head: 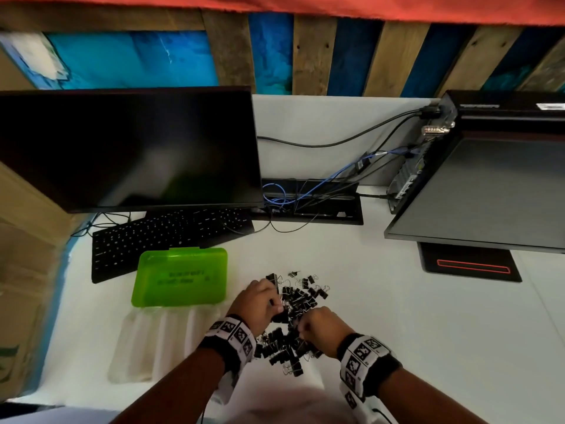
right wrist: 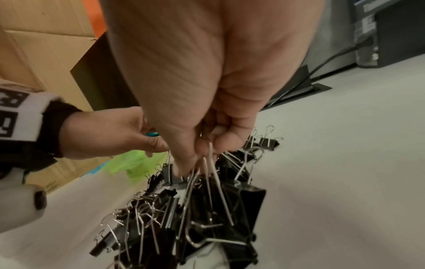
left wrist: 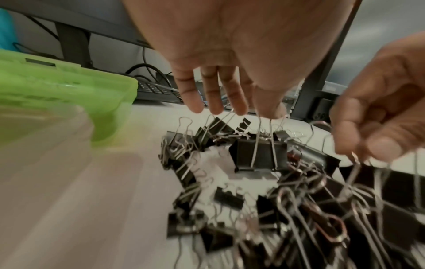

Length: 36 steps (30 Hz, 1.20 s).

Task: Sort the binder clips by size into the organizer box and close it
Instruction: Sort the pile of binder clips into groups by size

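Black steel binder clips (head: pixel 293 319) are lying in one tangled heap on the white desk (head: pixel 397 316), and in the head view both of your hands are working over it. Your left hand (head: pixel 260 301) is hovering at the heap's left edge; your right hand (head: pixel 321 327) is sitting on its near right side, fingers curled. The organizer box (head: pixel 180 276) is lying open to the left of the heap, its green lid (head: pixel 183 272) folded back toward the keyboard (head: pixel 159 240) and its clear tray (head: pixel 159 341) nearer you, long axis running left to right. Your left hand is the nearer one to it, so a loaded hand will likely be travelling leftward. You are looking at one box, one heap and too many clips to count; the tray's compartments look empty, though glare is hiding detail.

In the left wrist view, your left fingers (left wrist: pixel 214 94) are hanging nearly straight, their tips pinching the wire handles of one large clip (left wrist: pixel 260 156) that is dangling just above the heap. The lid is showing at the left edge, close by.

In the right wrist view, your right hand is clenching a bundle of wire handles (right wrist: pixel 214 182), with several large clips hanging from them; I can make out at least three, but blur is preventing an exact count. Small clips (right wrist: pixel 266 141) are sitting apart at the heap's far side.
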Each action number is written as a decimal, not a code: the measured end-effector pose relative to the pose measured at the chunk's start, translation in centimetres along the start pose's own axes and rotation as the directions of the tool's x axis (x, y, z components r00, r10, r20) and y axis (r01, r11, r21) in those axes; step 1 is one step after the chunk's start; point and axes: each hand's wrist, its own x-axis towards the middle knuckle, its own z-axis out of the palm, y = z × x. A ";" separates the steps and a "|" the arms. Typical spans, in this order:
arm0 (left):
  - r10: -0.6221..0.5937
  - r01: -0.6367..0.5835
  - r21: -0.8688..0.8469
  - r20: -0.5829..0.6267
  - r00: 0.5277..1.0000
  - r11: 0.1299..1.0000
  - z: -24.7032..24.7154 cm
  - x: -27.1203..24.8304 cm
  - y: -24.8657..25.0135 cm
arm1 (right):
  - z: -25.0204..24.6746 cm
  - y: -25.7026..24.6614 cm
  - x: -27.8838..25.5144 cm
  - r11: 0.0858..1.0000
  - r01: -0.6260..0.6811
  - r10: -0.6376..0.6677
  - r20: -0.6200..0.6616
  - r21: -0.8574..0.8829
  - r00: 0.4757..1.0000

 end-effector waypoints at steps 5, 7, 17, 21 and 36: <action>0.014 -0.015 0.020 0.043 0.999 1.000 -1.3 1.7 -0.1 | -0.8 0.5 -0.9 0.994 0.028 -0.030 0.013 0.101 0.999; 0.013 -0.015 0.026 0.100 0.995 1.000 -1.6 2.6 0.1 | -1.2 0.8 -1.2 0.990 0.027 -0.026 -0.008 0.138 1.000; 0.064 -0.060 -0.027 0.230 0.971 0.998 -2.6 4.9 0.0 | -4.0 3.5 -2.5 0.959 -0.086 0.105 -0.057 0.270 0.993; 0.042 -0.029 -0.069 0.195 0.980 0.997 -2.3 4.6 -0.1 | -4.1 3.8 -2.7 0.975 -0.167 0.172 -0.023 0.149 0.985; -0.004 0.017 -0.171 0.075 0.997 0.985 -4.3 1.9 1.3 | -1.4 -1.3 0.2 0.928 -0.086 0.108 0.042 -0.363 0.993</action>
